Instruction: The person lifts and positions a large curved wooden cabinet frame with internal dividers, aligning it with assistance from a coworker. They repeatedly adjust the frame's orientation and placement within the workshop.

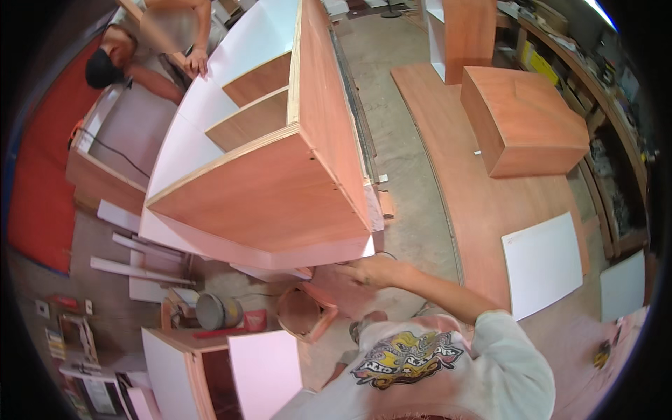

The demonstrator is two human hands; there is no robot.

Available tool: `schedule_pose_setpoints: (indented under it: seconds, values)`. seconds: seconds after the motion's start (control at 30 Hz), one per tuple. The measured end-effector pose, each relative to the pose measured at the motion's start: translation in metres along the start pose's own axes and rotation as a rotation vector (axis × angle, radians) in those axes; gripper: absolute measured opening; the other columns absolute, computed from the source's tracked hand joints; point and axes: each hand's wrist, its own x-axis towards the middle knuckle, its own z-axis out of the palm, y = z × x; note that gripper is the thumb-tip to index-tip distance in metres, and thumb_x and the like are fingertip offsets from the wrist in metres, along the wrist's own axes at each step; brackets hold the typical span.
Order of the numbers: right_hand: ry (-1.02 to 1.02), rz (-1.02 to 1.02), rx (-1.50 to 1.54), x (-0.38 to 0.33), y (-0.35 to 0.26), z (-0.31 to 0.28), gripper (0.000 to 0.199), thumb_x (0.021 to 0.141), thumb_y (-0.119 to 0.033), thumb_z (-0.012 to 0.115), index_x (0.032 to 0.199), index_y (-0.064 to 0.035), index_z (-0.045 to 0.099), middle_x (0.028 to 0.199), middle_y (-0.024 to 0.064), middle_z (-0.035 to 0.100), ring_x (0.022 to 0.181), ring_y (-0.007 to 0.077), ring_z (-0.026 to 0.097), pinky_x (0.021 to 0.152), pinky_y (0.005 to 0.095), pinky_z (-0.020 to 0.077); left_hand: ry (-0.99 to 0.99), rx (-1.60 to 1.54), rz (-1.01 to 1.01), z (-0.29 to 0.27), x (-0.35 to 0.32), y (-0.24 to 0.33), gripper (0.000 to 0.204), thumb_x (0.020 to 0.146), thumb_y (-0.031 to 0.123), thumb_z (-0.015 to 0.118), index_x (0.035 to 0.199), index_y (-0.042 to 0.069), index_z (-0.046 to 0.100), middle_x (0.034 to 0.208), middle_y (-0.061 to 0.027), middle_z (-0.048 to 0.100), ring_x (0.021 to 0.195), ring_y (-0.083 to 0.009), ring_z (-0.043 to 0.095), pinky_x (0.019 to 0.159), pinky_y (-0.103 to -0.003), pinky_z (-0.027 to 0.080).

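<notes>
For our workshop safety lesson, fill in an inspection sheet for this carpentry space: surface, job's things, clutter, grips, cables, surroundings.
Surface: concrete floor, with a plywood sheet lying flat on it.
Job's things: large open cabinet, wood outside, white inside.
Clutter: white strips and a round grey tin at lower left.
Grips: right hand flat against the cabinet's lower edge; left, nothing seen.
Cables: black cable across the open box at left.
Surroundings: another person at the cabinet's far end; wooden box; crowded shelves at right.
</notes>
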Motion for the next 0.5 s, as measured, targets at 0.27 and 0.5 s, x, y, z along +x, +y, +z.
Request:
schedule_pose_setpoints:
  seconds: [0.27, 0.5]
  values:
    - [-0.166, 0.787, 0.210, -0.271, 0.219, 0.208, 0.058, 0.090, -0.035, 0.069, 0.134, 0.0018, 0.063, 0.115, 0.0240, 0.074, 0.105, 0.0373, 0.072, 0.094, 0.0423, 0.0566, 0.081, 0.420, 0.430, -0.003, 0.080, 0.125, 0.028, 0.102, 0.026, 0.054, 0.101, 0.006, 0.074, 0.092, -0.0114, 0.077, 0.074, -0.0250, 0.071, 0.066, -0.040, 0.055]
    - [-0.231, 1.332, 0.643, -0.368, 0.250, 0.186, 0.061, 0.095, -0.039, 0.067, 0.140, 0.0012, 0.059, 0.119, 0.0212, 0.074, 0.106, 0.0296, 0.074, 0.087, 0.0403, 0.0600, 0.371, 0.642, 0.559, -0.049, 0.143, 0.181, 0.017, 0.093, 0.017, 0.059, 0.096, 0.007, 0.072, 0.088, -0.0151, 0.073, 0.077, -0.0316, 0.070, 0.072, -0.043, 0.056]
